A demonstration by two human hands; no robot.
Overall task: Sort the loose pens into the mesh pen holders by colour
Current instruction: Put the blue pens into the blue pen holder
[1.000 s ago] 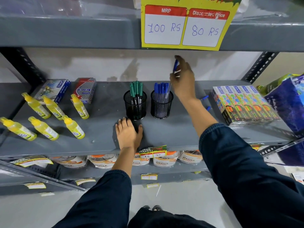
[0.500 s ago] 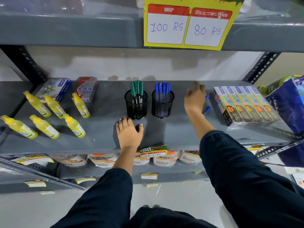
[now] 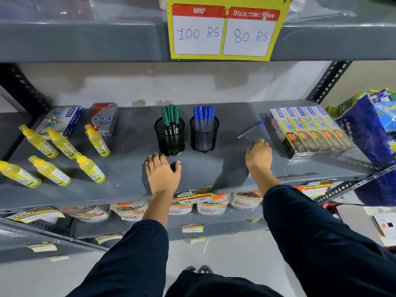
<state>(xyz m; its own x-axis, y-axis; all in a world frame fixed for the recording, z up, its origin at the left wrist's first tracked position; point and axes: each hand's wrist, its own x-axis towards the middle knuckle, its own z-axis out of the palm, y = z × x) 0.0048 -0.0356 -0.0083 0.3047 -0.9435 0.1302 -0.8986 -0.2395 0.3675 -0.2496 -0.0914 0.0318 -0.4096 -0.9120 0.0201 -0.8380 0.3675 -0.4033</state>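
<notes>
The right hand (image 3: 258, 156), which half a second ago reached to the back right of the shelf (image 3: 128, 174), now sits nearer the front edge, fingers curled under; whether it grips anything cannot be told. A faint pale tip shows below its wrist. The left hand (image 3: 162, 172) stays flat and open on the shelf, holding nothing.

The shelf is grey painted metal, dusty, with a pale wall behind and a yellow price sign (image 3: 225, 28) at top centre. Mid-frame stand two black mesh holders, round and upright: the left holder (image 3: 169, 137) has green pens, the right holder (image 3: 204, 136) blue ones. One loose pen (image 3: 250, 129), clear with a blue cap, lies slanted right of centre, beside the boxes (image 3: 308, 129).
</notes>
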